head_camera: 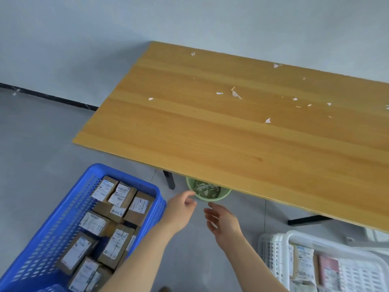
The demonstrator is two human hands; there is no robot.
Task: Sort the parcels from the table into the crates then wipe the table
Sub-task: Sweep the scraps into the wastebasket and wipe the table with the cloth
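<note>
The wooden table (210, 127) bears only several small white paper scraps (235, 94). On the floor at the left stands a blue crate (52, 224) filled with several brown cardboard parcels (117, 245). A white crate (280, 249) at the lower right holds flat bagged parcels (303, 262). Both of my hands are stretched out low in front of the table's near edge, toward a green bin (219, 198) under it. My left hand (181, 209) has loosely curled fingers close to the bin's rim and holds nothing. My right hand (221, 222) is spread and empty.
The green bin holds paper scraps and sits half hidden beneath the table edge. Black table legs (169, 180) stand beside it and another at the right (309, 219). Grey floor lies between the two crates. A pale wall runs behind the table.
</note>
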